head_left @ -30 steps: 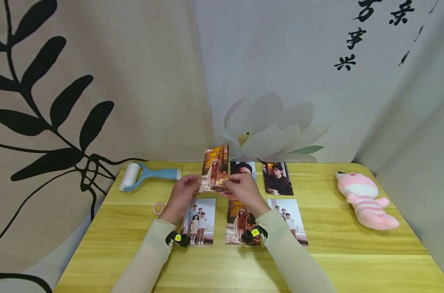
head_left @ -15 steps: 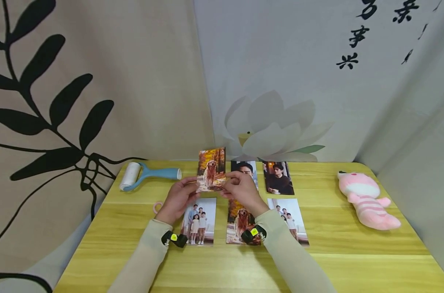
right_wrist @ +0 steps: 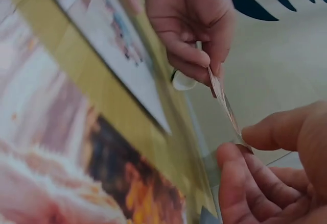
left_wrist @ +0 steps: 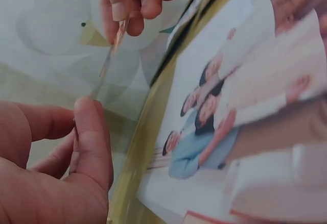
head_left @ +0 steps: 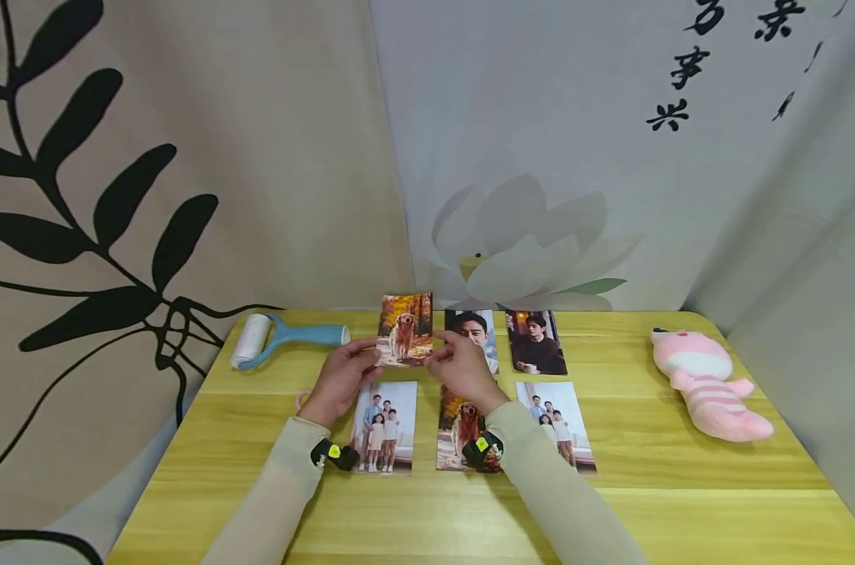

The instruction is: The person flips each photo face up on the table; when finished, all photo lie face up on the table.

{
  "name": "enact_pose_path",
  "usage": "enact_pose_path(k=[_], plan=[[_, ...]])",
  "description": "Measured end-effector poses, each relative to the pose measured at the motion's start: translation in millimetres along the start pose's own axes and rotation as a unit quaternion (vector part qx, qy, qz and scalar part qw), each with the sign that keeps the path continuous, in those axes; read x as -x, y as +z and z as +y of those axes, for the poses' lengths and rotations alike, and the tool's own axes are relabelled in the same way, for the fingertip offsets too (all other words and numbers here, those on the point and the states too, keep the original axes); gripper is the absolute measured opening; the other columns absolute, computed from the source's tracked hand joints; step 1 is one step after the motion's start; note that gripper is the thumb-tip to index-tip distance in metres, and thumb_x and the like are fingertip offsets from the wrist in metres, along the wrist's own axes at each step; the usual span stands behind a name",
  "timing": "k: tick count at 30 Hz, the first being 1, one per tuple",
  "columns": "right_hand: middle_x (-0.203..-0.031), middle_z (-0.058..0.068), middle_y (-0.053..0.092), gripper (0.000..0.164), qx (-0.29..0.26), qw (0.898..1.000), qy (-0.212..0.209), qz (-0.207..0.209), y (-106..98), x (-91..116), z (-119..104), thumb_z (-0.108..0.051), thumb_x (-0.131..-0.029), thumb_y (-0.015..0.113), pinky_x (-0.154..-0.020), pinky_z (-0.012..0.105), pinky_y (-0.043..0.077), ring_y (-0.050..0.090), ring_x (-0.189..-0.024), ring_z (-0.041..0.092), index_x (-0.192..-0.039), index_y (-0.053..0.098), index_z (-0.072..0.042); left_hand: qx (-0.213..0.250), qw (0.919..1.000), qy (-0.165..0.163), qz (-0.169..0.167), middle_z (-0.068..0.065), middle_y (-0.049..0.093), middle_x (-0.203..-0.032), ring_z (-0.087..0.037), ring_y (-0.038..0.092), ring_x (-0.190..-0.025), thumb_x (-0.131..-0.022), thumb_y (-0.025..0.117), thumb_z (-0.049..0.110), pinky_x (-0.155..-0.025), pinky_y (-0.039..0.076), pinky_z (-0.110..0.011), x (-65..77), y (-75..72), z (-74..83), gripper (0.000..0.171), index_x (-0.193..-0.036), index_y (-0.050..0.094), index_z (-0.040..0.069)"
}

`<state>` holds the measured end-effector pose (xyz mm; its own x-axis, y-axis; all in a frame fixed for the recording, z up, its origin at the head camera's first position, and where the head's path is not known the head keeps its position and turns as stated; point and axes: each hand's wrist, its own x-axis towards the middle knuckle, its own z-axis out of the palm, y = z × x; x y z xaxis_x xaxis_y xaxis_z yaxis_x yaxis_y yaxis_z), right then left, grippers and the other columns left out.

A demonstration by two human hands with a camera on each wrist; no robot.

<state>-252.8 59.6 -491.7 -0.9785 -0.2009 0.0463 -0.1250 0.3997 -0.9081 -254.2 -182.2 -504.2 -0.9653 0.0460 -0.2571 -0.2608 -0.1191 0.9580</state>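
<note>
My left hand (head_left: pixel 343 380) pinches the left edge of a photo of a golden retriever (head_left: pixel 405 329) between thumb and fingers. At its right edge, my right hand (head_left: pixel 464 367) pinches the same photo. It shows edge-on in both wrist views, held off the table. Below it lies a family photo (head_left: pixel 385 428), and a second dog photo (head_left: pixel 459 428) lies partly under my right wrist. Another family photo (head_left: pixel 558 424) is to the right. In the back row are a portrait photo (head_left: pixel 475 326), partly covered by my right hand, and a photo of a person in dark clothes (head_left: pixel 536 343).
A blue-handled lint roller (head_left: pixel 303 335) lies at the table's back left. My left hand mostly hides a small pink ring (head_left: pixel 301 399). On the right is a pink plush toy (head_left: pixel 710 384). A printed curtain (head_left: pixel 314 157) hangs behind the wooden table (head_left: pixel 682 518).
The held dog photo has shifted slightly left, and its top edge has come down. Both hands keep their pinch on it while the left hand moves a little left.
</note>
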Motion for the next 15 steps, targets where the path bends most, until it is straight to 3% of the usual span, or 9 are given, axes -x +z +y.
enact_pose_path(k=[8, 15], plan=[[-0.087, -0.001, 0.075, 0.062, 0.094, 0.995, -0.006, -0.042, 5.0, -4.3, -0.6, -0.009, -0.094, 0.072, -0.064, 0.031, 0.052, 0.061, -0.058, 0.011, -0.153, 0.053, 0.0, -0.101, 0.9942, 0.011, 0.035, -0.018, 0.064, -0.12, -0.011, 0.07, -0.085, -0.106, 0.059, 0.006, -0.078, 0.062, -0.021, 0.5, -0.1, 2.6, 0.04, -0.146, 0.059, -0.002], [-0.074, -0.001, 0.073, 0.058, 0.125, 0.99, 0.013, -0.067, 11.6, -8.7, 2.4, -0.008, -0.096, 0.072, -0.059, 0.028, 0.049, 0.049, -0.046, 0.009, -0.15, 0.055, 0.003, -0.199, 0.9781, 0.032, 0.053, -0.02, 0.071, -0.113, -0.017, 0.07, -0.08, -0.103, 0.064, 0.006, -0.07, 0.061, -0.025, 1.6, -0.2, 3.6, 0.038, -0.141, 0.064, -0.002]])
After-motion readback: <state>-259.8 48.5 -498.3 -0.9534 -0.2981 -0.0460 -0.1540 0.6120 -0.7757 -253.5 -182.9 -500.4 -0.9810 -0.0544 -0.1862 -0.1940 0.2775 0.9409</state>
